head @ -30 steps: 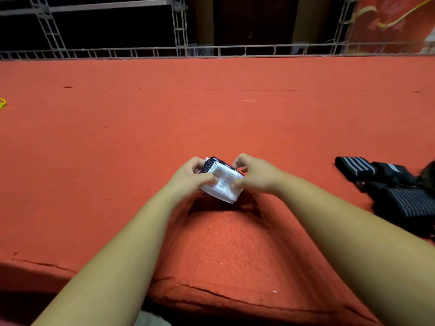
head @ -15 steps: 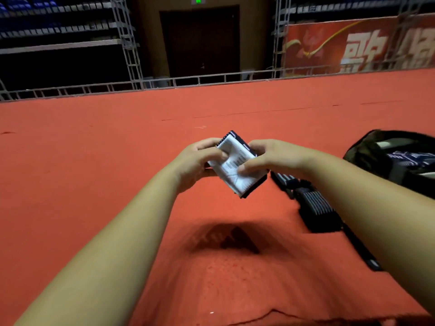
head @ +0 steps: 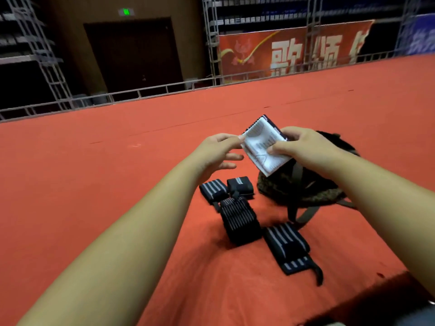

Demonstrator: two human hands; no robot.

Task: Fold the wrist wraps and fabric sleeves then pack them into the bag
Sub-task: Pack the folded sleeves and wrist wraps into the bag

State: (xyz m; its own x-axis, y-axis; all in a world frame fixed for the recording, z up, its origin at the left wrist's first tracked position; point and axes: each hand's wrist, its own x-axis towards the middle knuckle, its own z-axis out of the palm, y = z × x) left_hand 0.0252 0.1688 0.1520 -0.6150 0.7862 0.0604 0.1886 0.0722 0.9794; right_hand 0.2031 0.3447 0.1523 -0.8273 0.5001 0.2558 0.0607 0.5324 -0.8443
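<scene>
I hold a folded dark wrap with a white printed label (head: 261,147) in the air above the camouflage bag (head: 303,189). My right hand (head: 303,147) pinches its right side. My left hand (head: 216,151) touches the label's left corner with thumb and forefinger while its other fingers spread loose. Below on the red carpet lie several folded black wraps with grey stripes: two small ones (head: 214,189) (head: 240,187), a larger ribbed one (head: 240,220), and one with a loose strap (head: 289,248).
The red carpeted platform (head: 117,184) stretches wide to the left and far side. Its front edge drops off at the bottom right. A metal truss rail (head: 141,92) runs along the far edge, with a red banner (head: 294,52) behind it.
Both hands lifted the labelled wrap off the carpet and carried it right, over the bag. My view turned right, bringing the bag and the striped wraps into sight. My left fingers have loosened.
</scene>
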